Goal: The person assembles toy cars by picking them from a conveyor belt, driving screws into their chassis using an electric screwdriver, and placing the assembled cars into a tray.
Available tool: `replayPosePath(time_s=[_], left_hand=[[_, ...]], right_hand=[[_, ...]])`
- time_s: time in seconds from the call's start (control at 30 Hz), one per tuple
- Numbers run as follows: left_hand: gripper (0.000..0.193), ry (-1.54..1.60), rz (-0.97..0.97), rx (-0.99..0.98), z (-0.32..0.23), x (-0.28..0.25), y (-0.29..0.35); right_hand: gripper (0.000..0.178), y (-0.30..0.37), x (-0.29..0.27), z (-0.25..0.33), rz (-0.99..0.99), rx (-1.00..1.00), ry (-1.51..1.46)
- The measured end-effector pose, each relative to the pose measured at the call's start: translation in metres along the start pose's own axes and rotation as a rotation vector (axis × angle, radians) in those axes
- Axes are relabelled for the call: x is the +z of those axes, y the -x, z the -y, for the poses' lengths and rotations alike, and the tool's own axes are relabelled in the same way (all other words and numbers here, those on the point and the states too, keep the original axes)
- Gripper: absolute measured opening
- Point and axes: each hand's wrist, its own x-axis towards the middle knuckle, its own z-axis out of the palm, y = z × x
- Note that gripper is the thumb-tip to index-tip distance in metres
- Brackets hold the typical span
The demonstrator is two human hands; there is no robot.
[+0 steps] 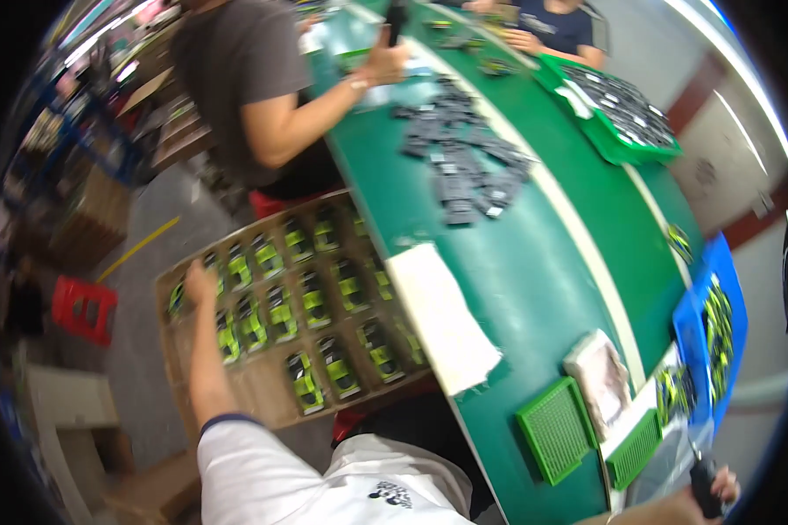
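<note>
At the far left corner of a shallow cardboard tray, my left hand reaches in beside a black and yellow-green device. Blur hides whether its fingers grip that piece. Rows of similar devices lie in the tray. At the lower right, my right hand is closed around a black-handled tool that looks like a screwdriver, its thin metal shaft pointing up. Close to it lie a clear plastic bag and a green grid tray.
A green workbench carries a white cloth, a second green grid tray, a whitish box, a blue bin and a pile of black parts. Co-workers work farther along. A red stool stands left.
</note>
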Motion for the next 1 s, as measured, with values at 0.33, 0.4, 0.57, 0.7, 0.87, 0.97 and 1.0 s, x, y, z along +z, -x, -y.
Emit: replayPosePath(time_s=[0.33,0.4,0.57,0.7,0.87,0.97,1.0], left_hand=[[0.014,0.964,0.061,1.019,-0.330,-0.149,0.109],[0.019,1.025,0.193,1.272,-0.412,-0.180,0.159],[0.030,1.117,0.354,1.832,-0.609,-0.165,0.277],[0.045,0.725,0.334,1.910,-0.743,-0.141,0.382],[0.073,0.515,0.084,1.720,-0.861,-0.093,0.489],[0.085,0.355,0.389,1.583,-0.879,-0.073,0.503],[0.084,0.320,0.245,1.646,-0.878,-0.070,0.499]], right_hand=[[0.093,-0.002,0.015,-0.005,-0.204,-0.015,0.257],[0.092,-0.006,0.011,-0.002,-0.211,-0.030,0.258],[0.089,-0.019,0.004,0.002,-0.132,-0.044,0.349],[0.092,-0.021,-0.003,0.000,0.123,0.116,0.069],[0.095,-0.044,-0.026,-0.003,0.631,0.486,-0.389],[0.090,-0.049,-0.035,-0.006,0.623,0.464,-0.311],[0.090,-0.051,-0.034,-0.005,0.608,0.469,-0.306]])
